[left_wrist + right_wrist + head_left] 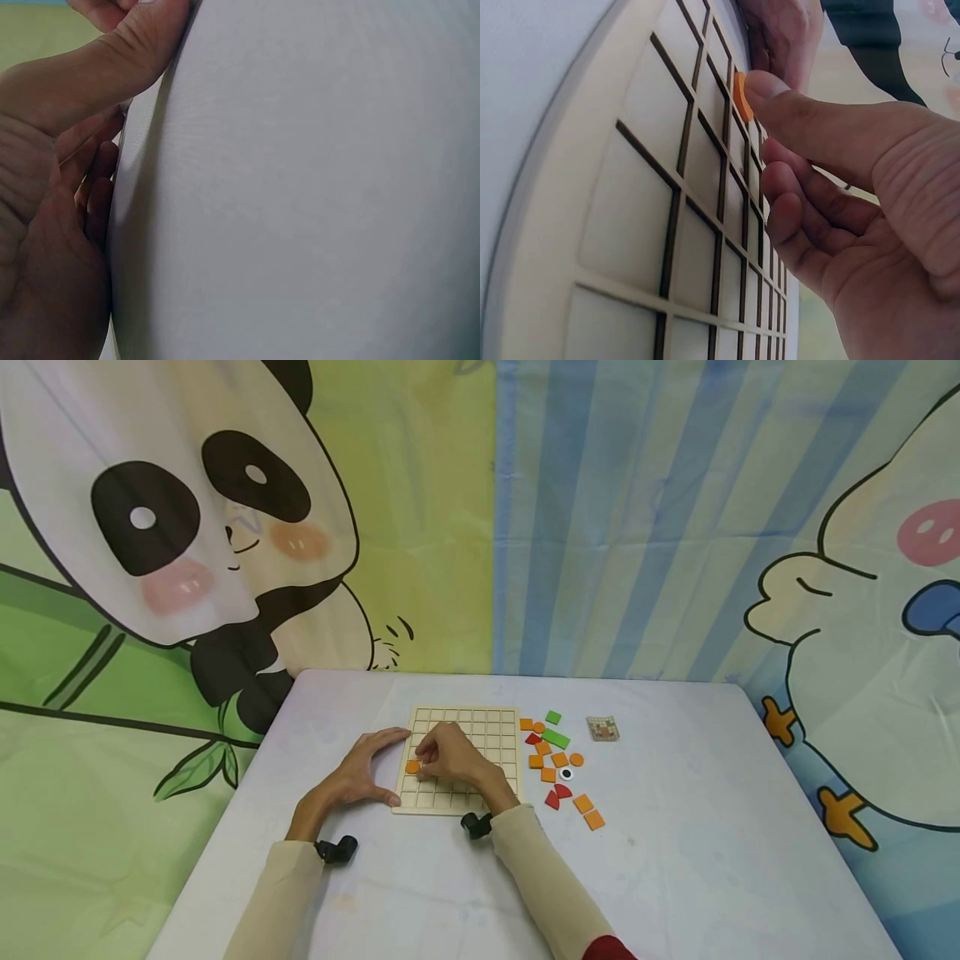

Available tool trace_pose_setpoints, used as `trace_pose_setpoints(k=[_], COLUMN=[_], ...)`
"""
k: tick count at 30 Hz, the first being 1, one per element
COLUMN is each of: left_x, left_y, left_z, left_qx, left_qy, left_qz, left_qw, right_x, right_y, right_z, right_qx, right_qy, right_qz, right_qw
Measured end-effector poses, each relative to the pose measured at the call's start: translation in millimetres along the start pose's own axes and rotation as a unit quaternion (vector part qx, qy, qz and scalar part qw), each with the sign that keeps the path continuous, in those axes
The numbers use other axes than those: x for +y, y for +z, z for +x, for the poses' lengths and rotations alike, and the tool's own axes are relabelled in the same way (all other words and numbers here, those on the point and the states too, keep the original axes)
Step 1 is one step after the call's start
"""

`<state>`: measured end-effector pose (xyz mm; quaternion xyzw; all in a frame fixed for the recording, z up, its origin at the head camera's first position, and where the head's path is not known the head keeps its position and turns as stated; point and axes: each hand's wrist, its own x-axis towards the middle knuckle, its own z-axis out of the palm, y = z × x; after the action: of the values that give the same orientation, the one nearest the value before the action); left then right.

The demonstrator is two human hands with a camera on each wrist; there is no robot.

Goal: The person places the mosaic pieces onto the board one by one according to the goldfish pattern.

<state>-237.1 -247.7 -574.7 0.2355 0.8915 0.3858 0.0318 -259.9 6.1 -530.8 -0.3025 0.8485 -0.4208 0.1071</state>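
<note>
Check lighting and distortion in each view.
Head: fairly even light, a soft shadow on the pale wooden grid board; left wrist: the flat white tabletop darkens toward the right edge; right wrist: the board's straight border bows, suggesting wide-lens distortion.

I can read no words, numbers, brands or signs in my head view or in either wrist view. The small card point(603, 728) lying on the table point(697, 810), to the right of my board point(491, 743), carries a coloured grid pattern, too small for me to make out any lettering.
</note>
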Motion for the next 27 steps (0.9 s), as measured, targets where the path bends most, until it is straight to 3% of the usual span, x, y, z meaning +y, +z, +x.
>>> trace_pose_setpoints(k=[5, 17, 22, 27], left_x=[2.0, 0.0, -0.3, -1.1], left_y=[1.2, -0.2, 0.8, 1.8], left_z=[-0.2, 0.2, -0.7, 1.1], left_qx=[0.010, -0.002, 0.009, 0.006], left_qy=[0.011, -0.009, 0.004, -0.007], left_qz=[0.007, 0.007, 0.006, 0.009], left_qw=[0.9999, 0.9999, 0.9999, 0.9999], right_x=[3.7, 14.6, 18.8, 25.2], right_y=[-7.2, -23.2, -35.7, -53.2], right_z=[-3.8, -19.6, -29.7, -41.4], right_qx=[0.009, 0.030, 0.042, 0.059], right_qy=[-0.006, 0.006, 0.009, 0.017], right_qz=[0.004, 0.004, 0.006, 0.012], right_qw=[1.000, 1.000, 0.999, 0.998])
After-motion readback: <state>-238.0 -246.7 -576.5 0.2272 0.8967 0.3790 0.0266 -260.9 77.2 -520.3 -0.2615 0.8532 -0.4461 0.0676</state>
